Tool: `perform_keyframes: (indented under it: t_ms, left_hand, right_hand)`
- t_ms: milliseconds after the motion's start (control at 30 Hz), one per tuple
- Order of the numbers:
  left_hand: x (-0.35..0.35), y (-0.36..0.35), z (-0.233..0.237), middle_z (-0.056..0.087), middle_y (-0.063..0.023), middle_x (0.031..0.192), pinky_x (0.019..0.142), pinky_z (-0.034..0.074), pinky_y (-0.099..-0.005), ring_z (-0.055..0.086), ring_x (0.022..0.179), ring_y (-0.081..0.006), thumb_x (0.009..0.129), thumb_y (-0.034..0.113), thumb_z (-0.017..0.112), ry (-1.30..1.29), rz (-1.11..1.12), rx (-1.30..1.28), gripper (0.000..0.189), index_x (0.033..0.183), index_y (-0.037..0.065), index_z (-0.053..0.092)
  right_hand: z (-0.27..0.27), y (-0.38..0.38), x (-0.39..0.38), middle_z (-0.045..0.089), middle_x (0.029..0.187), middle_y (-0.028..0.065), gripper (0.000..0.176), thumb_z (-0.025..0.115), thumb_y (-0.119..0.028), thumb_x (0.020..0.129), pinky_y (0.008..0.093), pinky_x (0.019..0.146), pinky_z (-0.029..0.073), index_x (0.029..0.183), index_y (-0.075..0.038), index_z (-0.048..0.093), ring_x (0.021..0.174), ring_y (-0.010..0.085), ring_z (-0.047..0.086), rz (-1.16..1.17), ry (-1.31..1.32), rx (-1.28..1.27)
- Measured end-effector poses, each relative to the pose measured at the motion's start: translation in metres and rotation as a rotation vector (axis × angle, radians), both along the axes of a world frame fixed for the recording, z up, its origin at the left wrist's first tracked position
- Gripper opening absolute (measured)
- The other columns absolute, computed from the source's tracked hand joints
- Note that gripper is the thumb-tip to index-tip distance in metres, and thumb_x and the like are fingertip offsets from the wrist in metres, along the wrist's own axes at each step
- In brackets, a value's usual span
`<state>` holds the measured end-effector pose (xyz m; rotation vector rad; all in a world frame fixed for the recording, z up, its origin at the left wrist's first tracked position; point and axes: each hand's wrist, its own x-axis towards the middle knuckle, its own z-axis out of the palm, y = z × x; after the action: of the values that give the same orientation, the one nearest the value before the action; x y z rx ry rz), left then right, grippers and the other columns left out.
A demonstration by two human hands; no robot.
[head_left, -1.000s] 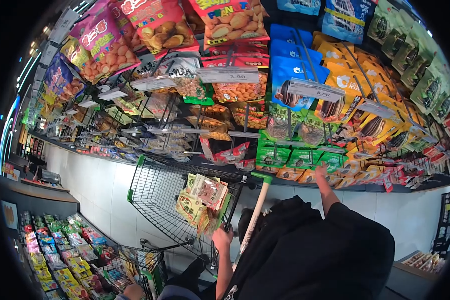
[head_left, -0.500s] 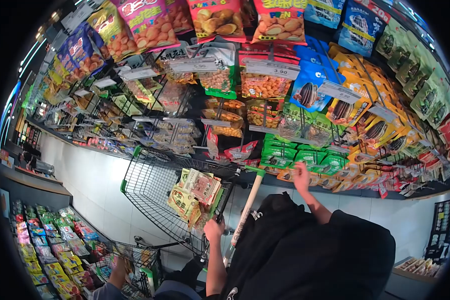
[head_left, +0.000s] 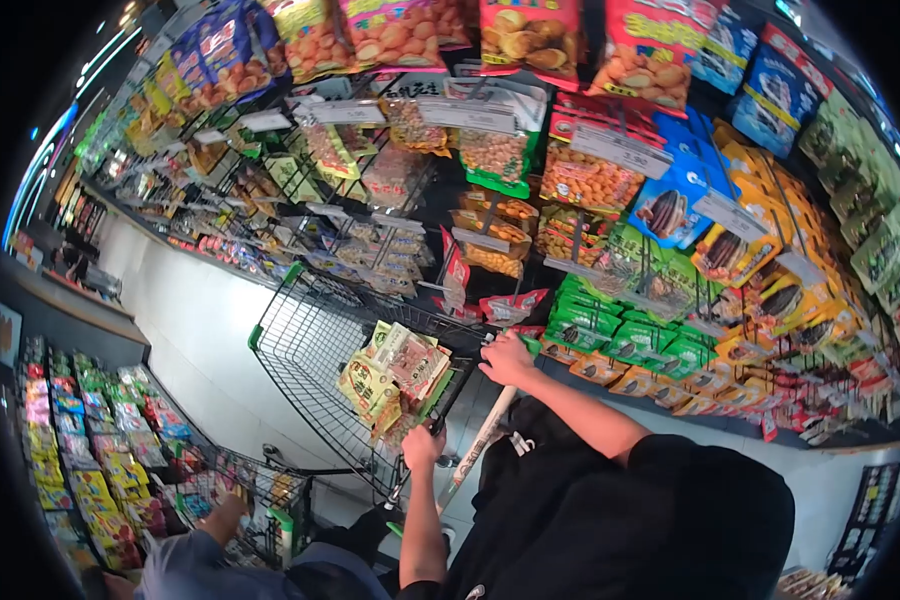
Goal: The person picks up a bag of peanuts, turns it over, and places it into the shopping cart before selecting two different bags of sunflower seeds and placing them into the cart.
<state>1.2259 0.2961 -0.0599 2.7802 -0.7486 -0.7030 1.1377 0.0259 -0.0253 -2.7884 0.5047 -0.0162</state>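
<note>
A black wire shopping cart (head_left: 305,345) with a long pale handle bar (head_left: 478,445) stands before me. Several snack packets, among them a yellow bag (head_left: 372,388) and a clear-fronted packet (head_left: 412,362), lie inside near its rear end. My left hand (head_left: 422,446) is closed on the cart's dark rear edge, just below the packets. Over the far end of the handle bar, by its green corner, my right hand (head_left: 508,360) has its fingers bent onto the cart. Its palm side is hidden.
Racks of hanging snack bags, including green packets (head_left: 635,340) and orange bags (head_left: 770,300), run beyond the cart. At lower left are another person's forearm (head_left: 213,530), a second cart (head_left: 285,520) and a low display of packets (head_left: 100,450). Pale floor (head_left: 185,300) shows between them.
My right hand has come left from beside the racks, where it was raised off the cart, onto the handle's far end. My left hand stays on the cart. The racks appear shifted right in view.
</note>
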Motion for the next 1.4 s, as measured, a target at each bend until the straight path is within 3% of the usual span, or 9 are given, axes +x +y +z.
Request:
perform_keyframes:
  t_ms: [67, 200, 233, 333, 500, 600, 1000, 1067, 1400]
  left_hand:
    - [0.006, 0.003, -0.001, 0.070, -0.0194, 0.095, 0.083, 0.054, -0.0461, 0.068, 0.090, -0.0376, 0.081, 0.041, 0.067, 0.026, 0.016, -0.015, 0.037, 0.108, 0.017, 0.071]
    - [0.017, 0.004, 0.008, 0.070, -0.0194, 0.094, 0.081, 0.055, -0.0455, 0.068, 0.090, -0.0371, 0.079, 0.042, 0.068, 0.018, 0.036, -0.009, 0.038, 0.106, 0.015, 0.071]
    - [0.020, 0.003, 0.011, 0.070, -0.0195, 0.094, 0.080, 0.056, -0.0452, 0.068, 0.090, -0.0370, 0.079, 0.042, 0.069, 0.042, 0.035, 0.009, 0.038, 0.105, 0.015, 0.071]
    - [0.029, 0.005, 0.013, 0.070, -0.0179, 0.094, 0.080, 0.055, -0.0453, 0.068, 0.089, -0.0364, 0.079, 0.042, 0.069, 0.051, 0.049, 0.014, 0.036, 0.105, 0.018, 0.071]
    - [0.047, 0.012, 0.008, 0.070, -0.0166, 0.091, 0.078, 0.055, -0.0450, 0.068, 0.087, -0.0357, 0.079, 0.043, 0.068, 0.013, 0.031, -0.005, 0.034, 0.104, 0.020, 0.072]
    - [0.061, 0.015, 0.003, 0.070, -0.0161, 0.090, 0.078, 0.055, -0.0450, 0.068, 0.086, -0.0359, 0.079, 0.043, 0.068, 0.012, 0.026, -0.011, 0.034, 0.104, 0.021, 0.072]
    - [0.108, 0.026, -0.002, 0.071, -0.0165, 0.089, 0.079, 0.055, -0.0446, 0.068, 0.087, -0.0354, 0.078, 0.044, 0.069, 0.052, 0.053, 0.002, 0.036, 0.106, 0.022, 0.072]
    - [0.118, 0.030, -0.005, 0.071, -0.0164, 0.090, 0.078, 0.055, -0.0444, 0.068, 0.087, -0.0349, 0.078, 0.043, 0.069, 0.048, 0.037, 0.007, 0.036, 0.106, 0.022, 0.072]
    - [0.172, 0.035, 0.008, 0.072, -0.0137, 0.091, 0.081, 0.055, -0.0422, 0.069, 0.087, -0.0319, 0.079, 0.046, 0.068, -0.010, 0.073, 0.042, 0.037, 0.109, 0.025, 0.073]
  right_hand:
    - [-0.015, 0.003, 0.012, 0.068, 0.084, 0.0071, 0.026, 0.065, -0.034, 0.083, 0.0406, 0.090, 0.041, 0.087, -0.008, 0.069, 0.094, 0.0280, 0.063, 0.016, 0.105, 0.023]
    - [-0.009, 0.011, 0.018, 0.065, 0.103, 0.0078, 0.024, 0.065, -0.031, 0.086, 0.0445, 0.081, 0.051, 0.092, -0.008, 0.067, 0.093, 0.0313, 0.064, -0.179, -0.320, 0.253]
    - [-0.005, 0.010, 0.019, 0.060, 0.116, 0.0078, 0.024, 0.065, -0.030, 0.087, 0.0458, 0.077, 0.054, 0.099, -0.009, 0.065, 0.095, 0.0309, 0.064, -0.140, -0.298, 0.218]
    - [-0.004, 0.014, 0.030, 0.058, 0.123, 0.0060, 0.029, 0.066, -0.030, 0.086, 0.0431, 0.081, 0.054, 0.107, -0.011, 0.066, 0.098, 0.0302, 0.064, -0.148, -0.179, 0.176]
    - [-0.006, 0.015, 0.051, 0.050, 0.136, 0.0119, 0.034, 0.067, -0.032, 0.085, 0.0486, 0.074, 0.055, 0.113, -0.014, 0.062, 0.084, 0.0375, 0.068, -0.015, -0.022, 0.136]
    - [-0.005, 0.016, 0.062, 0.048, 0.136, 0.0182, 0.038, 0.067, -0.031, 0.086, 0.0452, 0.076, 0.056, 0.117, -0.012, 0.058, 0.091, 0.0338, 0.068, 0.017, 0.053, 0.139]
    - [-0.008, 0.023, 0.113, 0.048, 0.133, 0.0184, 0.036, 0.066, -0.030, 0.086, 0.0439, 0.076, 0.056, 0.113, -0.009, 0.054, 0.095, 0.0329, 0.067, 0.032, 0.066, 0.134]
    - [-0.015, 0.026, 0.122, 0.046, 0.138, 0.0173, 0.038, 0.064, -0.032, 0.087, 0.0486, 0.075, 0.054, 0.118, -0.011, 0.055, 0.089, 0.0371, 0.067, 0.027, 0.046, 0.149]
    - [-0.016, 0.035, 0.184, 0.043, 0.141, 0.0243, 0.040, 0.064, -0.034, 0.088, 0.0443, 0.075, 0.057, 0.115, -0.006, 0.053, 0.088, 0.0346, 0.070, 0.070, 0.089, 0.126]
